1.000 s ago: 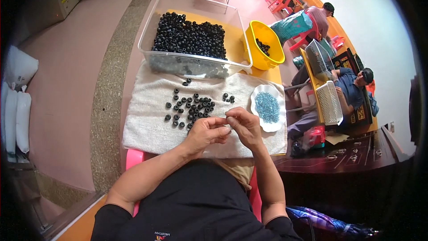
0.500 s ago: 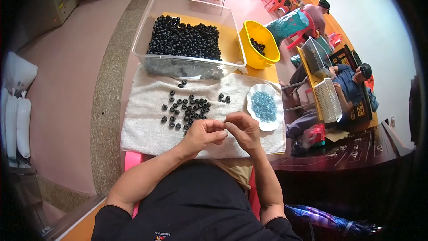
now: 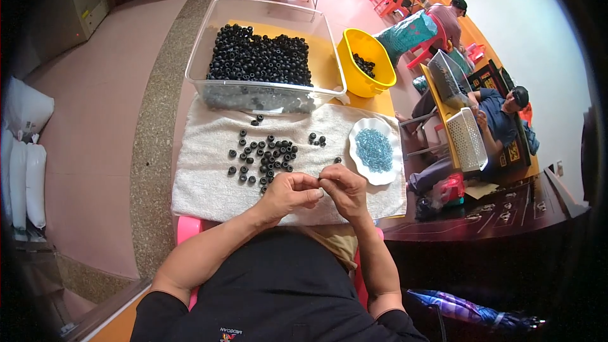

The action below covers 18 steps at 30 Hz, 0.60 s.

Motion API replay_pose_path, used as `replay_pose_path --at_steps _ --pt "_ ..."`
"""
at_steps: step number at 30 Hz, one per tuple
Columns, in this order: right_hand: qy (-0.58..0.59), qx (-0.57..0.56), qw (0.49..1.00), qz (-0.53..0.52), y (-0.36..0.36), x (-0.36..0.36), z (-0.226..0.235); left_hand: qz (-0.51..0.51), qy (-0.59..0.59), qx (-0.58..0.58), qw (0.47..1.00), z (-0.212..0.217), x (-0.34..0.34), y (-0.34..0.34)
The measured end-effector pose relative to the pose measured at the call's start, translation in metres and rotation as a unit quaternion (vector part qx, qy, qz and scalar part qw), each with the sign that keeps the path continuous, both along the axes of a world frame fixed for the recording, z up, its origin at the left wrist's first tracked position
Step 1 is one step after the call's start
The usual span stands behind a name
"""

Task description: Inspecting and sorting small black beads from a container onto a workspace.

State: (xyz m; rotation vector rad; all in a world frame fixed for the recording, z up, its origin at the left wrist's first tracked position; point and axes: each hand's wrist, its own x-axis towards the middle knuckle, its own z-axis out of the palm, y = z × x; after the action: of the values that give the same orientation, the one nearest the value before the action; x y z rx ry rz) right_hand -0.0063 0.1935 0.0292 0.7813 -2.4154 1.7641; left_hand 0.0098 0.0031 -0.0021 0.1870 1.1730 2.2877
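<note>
Left hand (image 3: 288, 191) and right hand (image 3: 342, 188) fingertips pinched together, held piece hidden, small black rings (image 3: 266, 155) on white towel (image 3: 202, 183)

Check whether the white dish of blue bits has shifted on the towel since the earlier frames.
No. The white dish sits at the same right end of the white towel, just below the yellow bucket, as before; only the camera view shifted slightly.

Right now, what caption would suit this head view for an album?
Left hand and right hand meet fingertip to fingertip over a white towel scattered with black rings.
</note>
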Motion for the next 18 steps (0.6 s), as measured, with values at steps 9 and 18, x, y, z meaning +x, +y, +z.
replay_pose_path --at_steps 9,18 --pt "-0.137 -0.073 0.987 -0.030 0.008 0.008 -0.001 0.025 -0.009 -0.001 1.000 0.001 -0.001 -0.002" --pt "-0.170 -0.097 0.980 -0.047 0.014 0.007 -0.007 0.028 0.004 -0.008 1.000 0.003 -0.003 -0.002"
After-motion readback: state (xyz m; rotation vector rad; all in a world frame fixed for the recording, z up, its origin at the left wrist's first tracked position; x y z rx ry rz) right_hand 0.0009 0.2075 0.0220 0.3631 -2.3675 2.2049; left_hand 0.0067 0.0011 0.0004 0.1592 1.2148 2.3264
